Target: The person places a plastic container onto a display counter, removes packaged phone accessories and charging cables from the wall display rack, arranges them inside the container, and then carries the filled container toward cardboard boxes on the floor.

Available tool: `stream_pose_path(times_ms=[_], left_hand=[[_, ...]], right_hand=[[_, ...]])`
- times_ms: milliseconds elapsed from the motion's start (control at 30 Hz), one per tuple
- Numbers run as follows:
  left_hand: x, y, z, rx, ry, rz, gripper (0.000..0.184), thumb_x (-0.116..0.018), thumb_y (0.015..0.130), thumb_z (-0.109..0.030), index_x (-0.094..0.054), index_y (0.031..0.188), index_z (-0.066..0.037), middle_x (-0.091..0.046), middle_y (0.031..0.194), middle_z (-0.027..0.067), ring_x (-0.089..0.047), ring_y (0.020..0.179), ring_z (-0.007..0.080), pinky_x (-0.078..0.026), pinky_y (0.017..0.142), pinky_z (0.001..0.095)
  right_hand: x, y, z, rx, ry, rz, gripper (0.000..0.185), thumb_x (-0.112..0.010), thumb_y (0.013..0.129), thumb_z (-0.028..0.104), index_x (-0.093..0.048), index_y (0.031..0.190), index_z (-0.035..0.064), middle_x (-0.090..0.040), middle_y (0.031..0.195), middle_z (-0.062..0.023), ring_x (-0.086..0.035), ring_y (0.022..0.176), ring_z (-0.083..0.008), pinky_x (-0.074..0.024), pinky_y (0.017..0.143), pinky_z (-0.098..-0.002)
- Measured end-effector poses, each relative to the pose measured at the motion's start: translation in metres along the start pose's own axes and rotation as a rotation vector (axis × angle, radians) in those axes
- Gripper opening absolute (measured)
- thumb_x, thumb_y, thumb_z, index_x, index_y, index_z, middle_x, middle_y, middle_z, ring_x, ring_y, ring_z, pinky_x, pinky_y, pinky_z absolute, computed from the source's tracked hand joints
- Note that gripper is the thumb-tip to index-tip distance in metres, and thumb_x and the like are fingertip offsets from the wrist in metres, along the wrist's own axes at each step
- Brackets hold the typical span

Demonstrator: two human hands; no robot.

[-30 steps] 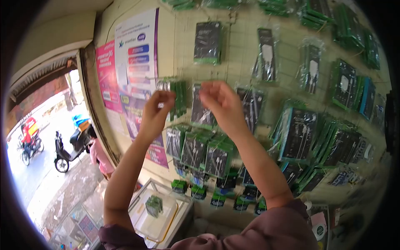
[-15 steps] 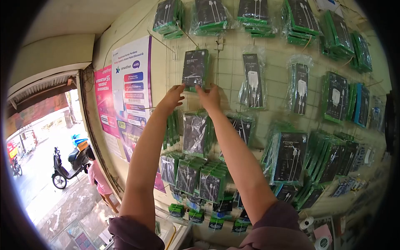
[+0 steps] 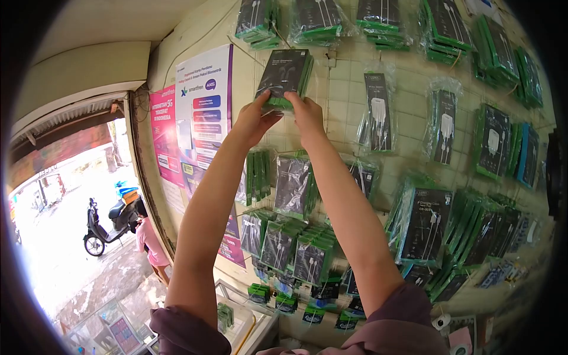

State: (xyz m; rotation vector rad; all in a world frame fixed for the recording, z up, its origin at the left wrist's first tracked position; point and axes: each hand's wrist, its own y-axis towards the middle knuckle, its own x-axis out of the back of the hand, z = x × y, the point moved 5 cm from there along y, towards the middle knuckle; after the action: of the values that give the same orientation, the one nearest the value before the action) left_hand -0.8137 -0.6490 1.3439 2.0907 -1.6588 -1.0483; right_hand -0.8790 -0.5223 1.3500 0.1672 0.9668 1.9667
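A pale wall (image 3: pixel 337 112) hung with packaged cables (image 3: pixel 425 228) towers over me, beside a sunlit street (image 3: pixel 65 266) and parked scooter (image 3: pixel 109 228). A pale-edged tabletop (image 3: pixel 248 300) sits low; a poster (image 3: pixel 204 74) hangs left. High before the wall, a tilted black-and-green box stack (image 3: pixel 284 71) is grasped at its lower end by the left grip (image 3: pixel 257 120) and right grip (image 3: pixel 305 115).

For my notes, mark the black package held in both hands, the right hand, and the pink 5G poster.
Black package (image 3: pixel 286 69): head view, on its front face.
Right hand (image 3: pixel 308 116): head view, on its back.
Pink 5G poster (image 3: pixel 165 137): head view, near its middle.
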Motion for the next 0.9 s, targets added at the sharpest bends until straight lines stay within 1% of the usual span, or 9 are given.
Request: stream_pose_path(times_ms=[133, 200, 233, 300, 367, 467, 500, 567, 900], left_hand=[[0.002, -0.013, -0.009, 0.005, 0.003, -0.027, 0.031, -0.052, 0.096, -0.026, -0.05, 0.114, 0.0, -0.054, 0.108, 0.0147, -0.056, 0.1, 0.023, -0.048, 0.095, 0.0352], [0.001, -0.024, -0.015, -0.001, -0.016, -0.025, 0.032, -0.051, 0.097, -0.026, -0.05, 0.114, 0.0, -0.054, 0.109, 0.0156, -0.056, 0.1, 0.0236, -0.048, 0.095, 0.0352], [0.001, -0.028, -0.019, -0.007, -0.018, -0.025, 0.033, -0.051, 0.097, -0.026, -0.048, 0.116, 0.001, -0.053, 0.111, 0.0165, -0.056, 0.101, 0.0239, -0.048, 0.095, 0.0352], [0.0, -0.036, -0.026, -0.013, -0.018, -0.033, 0.035, -0.05, 0.097, -0.026, -0.047, 0.118, 0.002, -0.053, 0.113, 0.0174, -0.056, 0.102, 0.0242, -0.048, 0.096, 0.0351], [-0.004, -0.039, -0.033, -0.022, -0.008, -0.012, 0.038, -0.05, 0.097, -0.026, -0.043, 0.123, 0.002, -0.051, 0.117, 0.0184, -0.056, 0.104, 0.0257, -0.047, 0.097, 0.0362], [-0.002, -0.036, -0.04, -0.02, 0.039, -0.028, 0.04, -0.05, 0.097, -0.026, -0.042, 0.126, 0.001, -0.05, 0.119, 0.0192, -0.055, 0.106, 0.027, -0.047, 0.098, 0.037], [0.0, -0.037, -0.041, -0.024, 0.038, -0.03, 0.04, -0.05, 0.097, -0.026, -0.042, 0.126, 0.001, -0.05, 0.119, 0.0192, -0.055, 0.106, 0.027, -0.047, 0.098, 0.037], [0.0, -0.04, -0.046, -0.05, -0.021, -0.023, 0.042, -0.052, 0.096, -0.027, -0.041, 0.127, 0.0, -0.049, 0.118, 0.0201, -0.055, 0.106, 0.0281, -0.047, 0.097, 0.037], [-0.012, -0.076, -0.109, -0.161, 0.131, -0.015, 0.041, -0.056, 0.094, -0.027, -0.046, 0.124, -0.001, -0.054, 0.113, 0.0166, -0.057, 0.102, 0.0253, -0.049, 0.093, 0.0346]], right_hand=[[-0.011, -0.005, 0.0, -0.036, -0.068, 0.085, 0.055, -0.076, 0.069, 0.04, -0.06, 0.1, -0.003, -0.06, 0.092, -0.0112, -0.056, 0.082, -0.0188, -0.0446, 0.069, -0.0328], [-0.004, -0.022, 0.026, 0.198, -0.561, -0.441, 0.088, -0.08, 0.063, 0.047, -0.042, 0.126, -0.0021, -0.046, 0.123, -0.021, -0.048, 0.112, -0.0312, -0.0421, 0.089, -0.0453], [-0.005, -0.021, 0.028, 0.196, -0.556, -0.434, 0.088, -0.08, 0.063, 0.047, -0.042, 0.126, -0.0021, -0.046, 0.123, -0.021, -0.048, 0.112, -0.0312, -0.0421, 0.089, -0.0453], [-0.004, -0.011, 0.044, 0.384, -0.545, -0.463, 0.113, -0.081, 0.059, 0.053, -0.021, 0.14, 0.0005, -0.024, 0.141, -0.0266, -0.027, 0.131, -0.0418, -0.0296, 0.102, -0.0568], [-0.009, 0.002, 0.048, 0.4, -0.492, -0.428, 0.115, -0.081, 0.061, 0.054, -0.019, 0.142, -0.0009, -0.033, 0.138, -0.0285, -0.032, 0.131, -0.0399, -0.0235, 0.105, -0.0579], [-0.033, 0.029, 0.047, 0.262, -0.058, 0.064, 0.094, -0.08, 0.067, 0.041, -0.033, 0.136, -0.0024, -0.065, 0.105, -0.0158, -0.06, 0.105, -0.0258, -0.0452, 0.091, -0.0374], [-0.036, 0.026, 0.051, 0.264, -0.058, 0.069, 0.094, -0.08, 0.067, 0.041, -0.033, 0.136, -0.0024, -0.065, 0.105, -0.0158, -0.06, 0.105, -0.0258, -0.0452, 0.091, -0.0374], [-0.045, 0.015, 0.065, 0.263, -0.083, 0.204, 0.058, -0.074, 0.077, 0.035, -0.053, 0.114, -0.0035, -0.063, 0.107, -0.013, -0.061, 0.094, -0.0183, -0.0465, 0.083, -0.0302], [-0.079, -0.016, 0.108, 0.396, 0.081, 0.013, 0.055, -0.075, 0.075, 0.035, -0.057, 0.108, -0.0054, -0.063, 0.098, -0.0105, -0.061, 0.09, -0.0181, -0.0474, 0.078, -0.0303]])
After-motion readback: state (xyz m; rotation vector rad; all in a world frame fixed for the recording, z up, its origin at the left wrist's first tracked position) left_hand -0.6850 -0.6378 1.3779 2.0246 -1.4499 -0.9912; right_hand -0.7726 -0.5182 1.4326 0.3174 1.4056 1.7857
